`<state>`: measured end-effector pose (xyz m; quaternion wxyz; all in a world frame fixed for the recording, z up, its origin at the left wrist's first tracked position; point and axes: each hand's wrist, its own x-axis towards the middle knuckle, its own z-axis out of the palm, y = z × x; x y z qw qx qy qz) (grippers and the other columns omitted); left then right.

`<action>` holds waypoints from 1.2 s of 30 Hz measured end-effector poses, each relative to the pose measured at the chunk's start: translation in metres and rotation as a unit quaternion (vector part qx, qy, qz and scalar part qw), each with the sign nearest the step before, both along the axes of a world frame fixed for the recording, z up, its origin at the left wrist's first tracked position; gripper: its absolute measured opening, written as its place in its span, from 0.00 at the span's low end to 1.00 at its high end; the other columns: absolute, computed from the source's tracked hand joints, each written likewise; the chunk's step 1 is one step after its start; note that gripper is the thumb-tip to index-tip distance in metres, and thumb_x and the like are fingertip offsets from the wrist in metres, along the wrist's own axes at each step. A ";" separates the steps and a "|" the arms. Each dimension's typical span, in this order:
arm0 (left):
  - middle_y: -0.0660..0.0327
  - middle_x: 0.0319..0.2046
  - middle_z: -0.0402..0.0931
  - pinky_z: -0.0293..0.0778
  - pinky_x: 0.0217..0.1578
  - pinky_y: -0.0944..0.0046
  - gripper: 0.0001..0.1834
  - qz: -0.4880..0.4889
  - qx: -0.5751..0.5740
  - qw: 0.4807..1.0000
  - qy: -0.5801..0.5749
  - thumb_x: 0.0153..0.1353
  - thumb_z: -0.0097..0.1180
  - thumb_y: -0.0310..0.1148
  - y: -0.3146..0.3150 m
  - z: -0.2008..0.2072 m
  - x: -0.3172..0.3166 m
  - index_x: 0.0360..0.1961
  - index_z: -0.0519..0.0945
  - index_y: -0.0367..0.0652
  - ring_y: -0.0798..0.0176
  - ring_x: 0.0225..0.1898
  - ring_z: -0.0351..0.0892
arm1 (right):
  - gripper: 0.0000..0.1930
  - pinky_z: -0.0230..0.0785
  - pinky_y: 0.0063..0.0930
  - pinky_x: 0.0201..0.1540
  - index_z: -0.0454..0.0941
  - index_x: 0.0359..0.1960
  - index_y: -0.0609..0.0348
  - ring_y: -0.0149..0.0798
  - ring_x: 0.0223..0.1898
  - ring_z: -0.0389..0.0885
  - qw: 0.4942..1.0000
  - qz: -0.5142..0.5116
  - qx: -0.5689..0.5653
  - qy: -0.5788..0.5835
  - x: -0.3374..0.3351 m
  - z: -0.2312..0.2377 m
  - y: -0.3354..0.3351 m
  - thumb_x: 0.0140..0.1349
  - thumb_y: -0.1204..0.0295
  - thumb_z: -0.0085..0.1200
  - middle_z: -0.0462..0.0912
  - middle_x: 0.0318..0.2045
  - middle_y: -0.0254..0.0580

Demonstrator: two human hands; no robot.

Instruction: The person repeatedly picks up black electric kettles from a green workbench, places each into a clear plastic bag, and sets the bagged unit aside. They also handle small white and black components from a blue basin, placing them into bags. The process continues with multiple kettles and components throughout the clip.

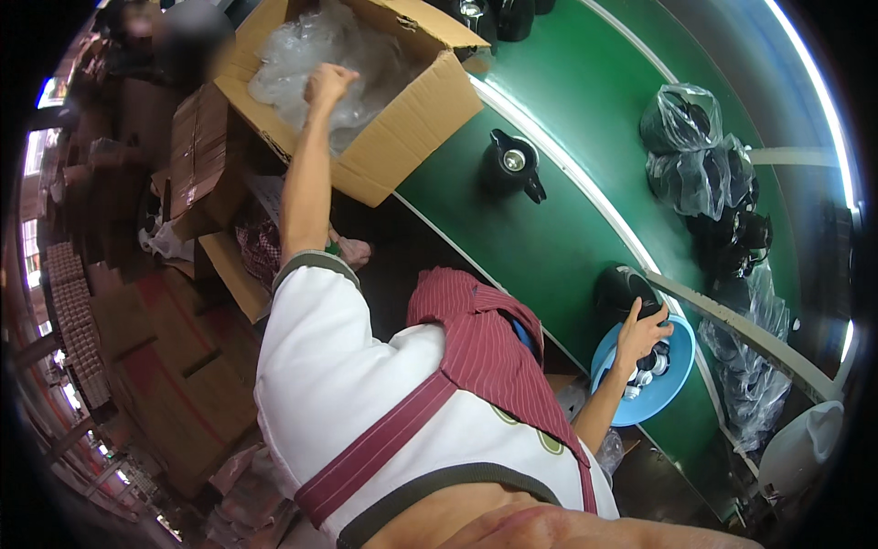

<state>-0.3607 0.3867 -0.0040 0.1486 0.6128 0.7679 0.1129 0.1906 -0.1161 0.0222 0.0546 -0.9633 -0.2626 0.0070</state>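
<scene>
Black vessel (615, 287) held

The right hand (643, 334) grasps it beside a blue basin (660, 403). Farther off, a black jug (508, 167) stands on the green table (562, 261). The left hand (328, 86) curls over clear plastic (291, 69) in a carton (413, 128); whether it grips any, I cannot tell.

Obstacle between carton (407, 128) and basin (675, 380): jug (508, 171)

A: Left side?
B: One left hand (329, 85), fingers curled, at clear plastic bags (285, 66) inside an open cardboard carton (407, 128).
A: Right side?
B: One right hand (642, 334), fingers against a black vessel (619, 289), by a blue basin (675, 389) of small white-and-silver parts (646, 375).
A: Green tabletop (572, 215)?
B: One black jug (502, 170), open-topped, silver inside; plastic-wrapped black items (681, 119) opposite.
</scene>
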 end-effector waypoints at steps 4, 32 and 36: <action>0.69 0.21 0.77 0.68 0.27 0.67 0.21 -0.071 0.175 0.948 -0.255 0.65 0.64 0.51 -0.081 0.112 0.035 0.25 0.83 0.45 0.70 0.22 0.74 | 0.37 0.68 0.58 0.58 0.58 0.71 0.50 0.76 0.58 0.71 0.997 0.028 0.061 0.047 0.009 -0.012 0.003 0.68 0.45 0.54 0.65 0.60 0.78; 0.59 0.39 0.79 0.79 0.44 0.49 0.23 -0.647 0.032 0.762 -0.001 0.49 0.73 0.43 -0.342 -0.091 0.373 0.43 0.82 0.42 0.50 0.49 0.76 | 0.34 0.75 0.53 0.51 0.67 0.65 0.39 0.66 0.58 0.74 0.971 -0.023 0.223 0.085 0.003 -0.014 -0.044 0.60 0.50 0.66 0.70 0.58 0.61; 0.56 0.39 0.84 0.81 0.42 0.53 0.25 -0.596 -0.039 0.800 -0.054 0.52 0.74 0.41 -0.325 -0.152 0.364 0.47 0.84 0.38 0.49 0.44 0.82 | 0.34 0.75 0.54 0.51 0.67 0.65 0.38 0.66 0.57 0.75 0.968 -0.008 0.225 0.113 0.006 -0.013 -0.045 0.59 0.51 0.67 0.70 0.58 0.62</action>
